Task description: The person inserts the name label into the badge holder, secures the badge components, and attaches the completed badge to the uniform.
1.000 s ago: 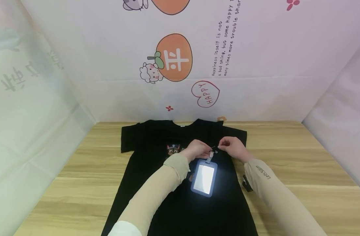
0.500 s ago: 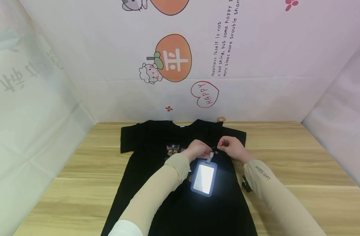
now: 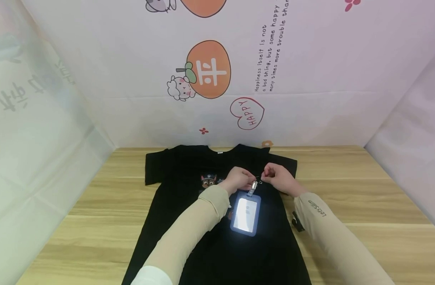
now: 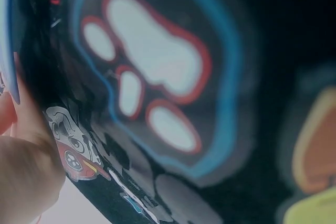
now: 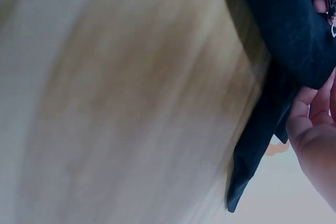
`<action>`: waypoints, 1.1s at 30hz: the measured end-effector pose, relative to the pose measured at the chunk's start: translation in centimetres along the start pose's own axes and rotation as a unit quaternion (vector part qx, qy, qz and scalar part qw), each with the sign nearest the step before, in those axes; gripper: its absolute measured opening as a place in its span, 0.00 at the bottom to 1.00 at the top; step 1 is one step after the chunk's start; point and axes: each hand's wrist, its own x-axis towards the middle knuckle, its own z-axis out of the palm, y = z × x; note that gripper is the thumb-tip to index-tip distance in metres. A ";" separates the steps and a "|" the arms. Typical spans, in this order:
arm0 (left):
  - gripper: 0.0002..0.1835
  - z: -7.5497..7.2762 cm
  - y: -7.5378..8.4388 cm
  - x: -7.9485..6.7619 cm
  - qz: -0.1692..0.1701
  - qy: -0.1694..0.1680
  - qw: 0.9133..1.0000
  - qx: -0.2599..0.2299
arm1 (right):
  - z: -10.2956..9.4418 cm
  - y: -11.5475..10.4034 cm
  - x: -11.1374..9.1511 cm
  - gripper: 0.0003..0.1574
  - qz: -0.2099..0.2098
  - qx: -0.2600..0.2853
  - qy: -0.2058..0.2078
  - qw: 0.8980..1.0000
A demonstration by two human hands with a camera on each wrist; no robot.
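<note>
A black T-shirt (image 3: 221, 253) with cartoon dog prints lies spread on the table, neck away from me. A blue-framed badge holder (image 3: 245, 213) rests over its chest, hanging from a metal clip (image 3: 253, 187) with an open safety pin (image 3: 259, 181). My left hand (image 3: 238, 179) pinches the clip end of the badge holder. Close on its right, my right hand (image 3: 280, 178) pinches the shirt cloth beside the pin's tip. In the right wrist view the fingertips of the right hand (image 5: 315, 135) are partly hidden by the raised black cloth. The left wrist view shows the left hand (image 4: 29, 166) beside a paw print.
The wooden table (image 3: 345, 174) extends on both sides of the shirt. A white printed sheet (image 3: 310, 111) stands behind it, with pale cloth walls at left and right. A small black object (image 3: 297, 221) sits by the right forearm.
The badge holder and clip have shifted slightly up and left. My right hand has moved a little left, nearer the left hand. Both grips look the same.
</note>
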 end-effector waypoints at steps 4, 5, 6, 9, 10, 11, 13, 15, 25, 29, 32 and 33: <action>0.07 -0.1 0.0 0.1 0.006 0.003 1.000 0.008 | 0.0 0.0 0.2 0.08 0.005 0.010 -0.010 1.000; 0.07 0.0 0.0 0.1 0.006 0.005 1.000 0.008 | 0.0 0.0 0.2 0.08 0.006 0.012 -0.010 1.000; 0.07 0.0 0.0 0.1 0.007 0.008 1.000 0.008 | 0.0 0.0 0.3 0.09 0.008 0.013 -0.010 1.000; 0.07 0.1 0.0 0.3 0.011 0.013 1.000 0.009 | 0.0 -0.1 0.4 0.10 0.016 0.017 -0.011 1.000; 0.07 0.1 -0.1 0.3 0.011 0.016 1.000 0.009 | 0.0 -0.1 0.4 0.10 0.020 0.018 -0.011 1.000; 0.07 0.1 -0.1 0.3 0.011 0.016 1.000 0.009 | 0.0 -0.2 0.5 0.11 0.023 0.020 -0.011 0.999; 0.07 0.0 -0.1 0.3 0.013 0.015 1.000 0.012 | 0.1 -0.2 0.6 0.12 0.027 0.022 -0.011 0.999; 0.07 -0.1 -0.1 0.3 0.015 0.014 1.000 0.015 | 0.1 -0.1 0.7 0.12 0.030 0.026 -0.011 0.999; 0.07 -0.4 -0.2 0.5 0.027 0.016 0.999 0.016 | 0.5 0.0 1.1 0.19 0.022 0.047 -0.010 0.999; 0.07 -0.5 -0.4 0.7 0.031 0.029 0.999 0.031 | 0.8 -0.3 1.0 0.19 0.019 0.056 -0.010 0.998; 0.07 -0.5 -0.3 0.5 0.034 0.030 0.998 0.038 | 0.8 -0.5 1.0 0.20 0.023 0.053 -0.016 0.998; 0.07 -0.5 -0.3 0.4 0.035 0.030 0.998 0.040 | 0.8 -0.5 1.1 0.20 0.024 0.051 -0.019 0.998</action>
